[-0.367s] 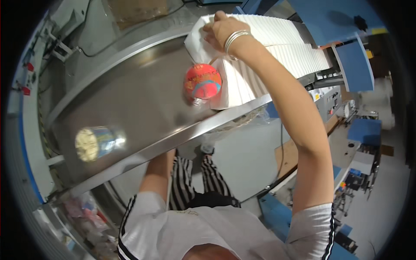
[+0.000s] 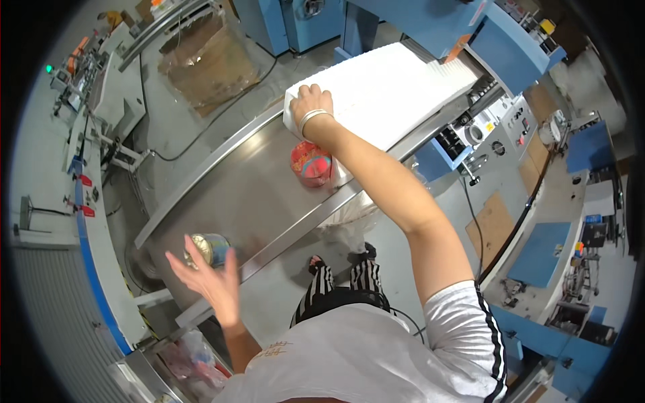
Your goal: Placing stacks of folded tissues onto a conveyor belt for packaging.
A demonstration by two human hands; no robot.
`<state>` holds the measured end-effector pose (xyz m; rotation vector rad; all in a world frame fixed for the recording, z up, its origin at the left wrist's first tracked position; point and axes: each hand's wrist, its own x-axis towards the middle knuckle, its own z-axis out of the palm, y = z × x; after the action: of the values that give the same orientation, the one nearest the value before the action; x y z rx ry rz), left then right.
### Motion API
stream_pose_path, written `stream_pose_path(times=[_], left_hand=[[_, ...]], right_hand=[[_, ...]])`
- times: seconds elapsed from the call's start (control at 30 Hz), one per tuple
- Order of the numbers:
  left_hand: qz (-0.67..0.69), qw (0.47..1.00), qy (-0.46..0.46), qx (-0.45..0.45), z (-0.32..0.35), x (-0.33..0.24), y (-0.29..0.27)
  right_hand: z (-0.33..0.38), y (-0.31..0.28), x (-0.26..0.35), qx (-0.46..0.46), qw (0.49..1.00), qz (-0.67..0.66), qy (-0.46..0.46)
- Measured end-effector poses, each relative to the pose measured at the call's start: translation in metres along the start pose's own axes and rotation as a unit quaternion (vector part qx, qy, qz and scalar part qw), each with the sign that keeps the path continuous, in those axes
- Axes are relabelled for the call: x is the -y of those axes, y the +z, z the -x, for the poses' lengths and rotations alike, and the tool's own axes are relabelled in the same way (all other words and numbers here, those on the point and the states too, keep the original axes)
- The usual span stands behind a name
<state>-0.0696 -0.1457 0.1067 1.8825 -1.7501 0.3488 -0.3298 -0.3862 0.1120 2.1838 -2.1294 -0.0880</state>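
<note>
On the steel table point(image 2: 235, 185) lies a long white ribbed stack point(image 2: 376, 94), like many thin sheets or packs side by side. My right hand point(image 2: 311, 107) is on its left end, fingers bent over the edge. Just below that hand stands a red round can-like pack point(image 2: 311, 164) with a blue and pink print, touching or very near the stack. My left hand point(image 2: 211, 279) is raised at the table's left end, fingers spread and nothing in them. Partly behind those fingers is a can point(image 2: 213, 250) with a pale gold top and blue side.
A raised metal rim point(image 2: 302, 225) runs along the table's near side. Blue machinery point(image 2: 416, 27) stands over the far right end, with a control panel point(image 2: 514, 127) beside it. A cardboard box in clear plastic point(image 2: 208, 64) sits on the floor beyond. Clear plastic point(image 2: 349, 218) hangs below the rim.
My left hand has come up from below the table edge to beside the gold-topped can. My right hand stays at the stack's end. The view has shifted, showing more of the room.
</note>
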Motion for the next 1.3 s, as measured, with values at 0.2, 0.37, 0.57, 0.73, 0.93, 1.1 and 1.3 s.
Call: stream_pose_path(times=[0.2, 0.37, 0.57, 0.73, 0.93, 1.1, 1.3], left_hand=[[0.060, 0.981, -0.013, 0.186, -0.053, 0.065, 0.078], [0.109, 0.946, 0.060, 0.300, -0.128, -0.021, 0.155], [0.147, 0.929, 0.095, 0.326, -0.166, -0.103, 0.205], [0.128, 0.928, 0.120, 0.330, -0.177, -0.118, 0.205], [0.249, 0.913, 0.095, 0.310, -0.188, -0.102, 0.209], [0.233, 0.932, 0.268, 0.070, -0.130, -0.102, 0.148], [0.299, 0.874, 0.373, 0.086, -0.037, -0.117, 0.093]], right_hand=[[0.008, 0.005, 0.019, -0.017, 1.000, -0.018, 0.013], [0.038, 0.007, 0.021, -0.088, 0.996, -0.032, 0.017], [0.182, 0.030, 0.029, -0.335, 0.876, -0.334, -0.091], [0.282, 0.100, 0.013, -0.229, 0.854, -0.467, 0.025], [0.327, 0.152, 0.032, -0.028, 0.824, -0.545, 0.153], [0.333, 0.160, 0.047, 0.125, 0.819, -0.546, 0.124], [0.345, 0.176, 0.059, 0.171, 0.790, -0.579, 0.104]])
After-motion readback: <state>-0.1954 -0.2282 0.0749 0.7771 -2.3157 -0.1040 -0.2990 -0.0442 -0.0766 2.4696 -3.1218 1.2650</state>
